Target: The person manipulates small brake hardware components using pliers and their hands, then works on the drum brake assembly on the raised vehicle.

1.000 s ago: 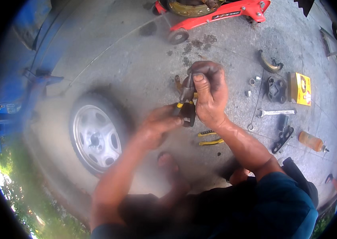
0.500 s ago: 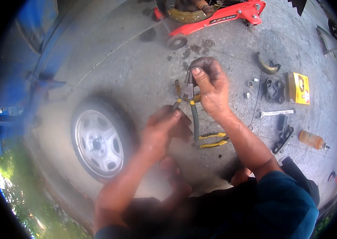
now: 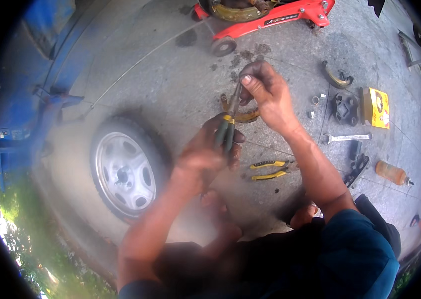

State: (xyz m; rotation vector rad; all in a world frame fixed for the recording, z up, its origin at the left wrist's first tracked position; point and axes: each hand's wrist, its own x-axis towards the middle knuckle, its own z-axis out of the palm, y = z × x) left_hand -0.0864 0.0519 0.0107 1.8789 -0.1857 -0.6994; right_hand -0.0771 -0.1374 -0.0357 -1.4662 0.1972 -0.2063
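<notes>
Grips pliers [image 3: 229, 119] by handles at centre in curled left hand [image 3: 198, 154]; pinches with right hand [image 3: 268, 94] at far tip, cannot confirm on what. Hold handles steady, fingertips clear.

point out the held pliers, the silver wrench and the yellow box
Held pliers [image 3: 229, 119], head view: yellow handle band.
Silver wrench [image 3: 348, 138], head view: middle of the shaft.
Yellow box [image 3: 379, 108], head view: its printed face.
</notes>
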